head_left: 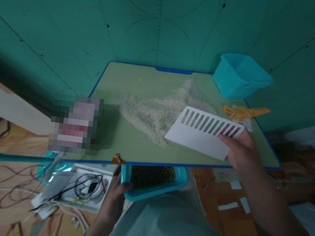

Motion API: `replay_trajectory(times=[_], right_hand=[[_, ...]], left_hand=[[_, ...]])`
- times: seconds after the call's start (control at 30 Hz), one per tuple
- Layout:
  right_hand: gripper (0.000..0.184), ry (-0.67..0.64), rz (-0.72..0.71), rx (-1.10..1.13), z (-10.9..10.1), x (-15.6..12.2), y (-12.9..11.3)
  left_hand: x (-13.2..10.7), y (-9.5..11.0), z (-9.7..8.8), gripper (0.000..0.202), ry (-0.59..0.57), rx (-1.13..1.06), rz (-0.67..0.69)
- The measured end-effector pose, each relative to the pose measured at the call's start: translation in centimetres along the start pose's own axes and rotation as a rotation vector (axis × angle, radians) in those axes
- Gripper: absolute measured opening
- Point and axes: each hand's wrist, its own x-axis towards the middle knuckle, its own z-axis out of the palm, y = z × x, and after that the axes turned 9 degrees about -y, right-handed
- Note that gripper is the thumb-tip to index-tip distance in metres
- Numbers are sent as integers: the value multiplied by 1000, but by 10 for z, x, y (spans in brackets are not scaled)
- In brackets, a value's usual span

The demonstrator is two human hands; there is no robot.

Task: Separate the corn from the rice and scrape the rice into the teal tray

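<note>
At the table edge (pixel 203 165), left hand (pixel 112 201) tight on tray (pixel 149 196), right hand (pixel 242 153) tight on scraper (pixel 201 134).

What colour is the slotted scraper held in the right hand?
The slotted scraper is white, best seen in the head view.

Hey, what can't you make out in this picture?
Head view only.
1. Pixel-blurred patch at the board's left side: unidentifiable.
2. Teal tray in the left hand: far part hidden under the board.
3. Right hand: fingers mostly behind the white scraper.
4. Orange specks in the grain pile: too small.
</note>
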Motion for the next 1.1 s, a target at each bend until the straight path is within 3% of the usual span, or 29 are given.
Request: replay_trajectory(times=[0.17,0.47,0.87,1.1], right_hand=[[36,-27,25,2,1,-10,-3],[40,32,26,2,0,-14,1],[38,-54,84,39,6,-20,-1],[30,-137,113,-51,12,-28,4]], left_hand=[[1,3,4,49,34,35,-5],[5,-8,-2,59,15,-31,-45],[3,-7,0,56,39,-26,-61],[3,-2,6,62,-19,-10,-16]])
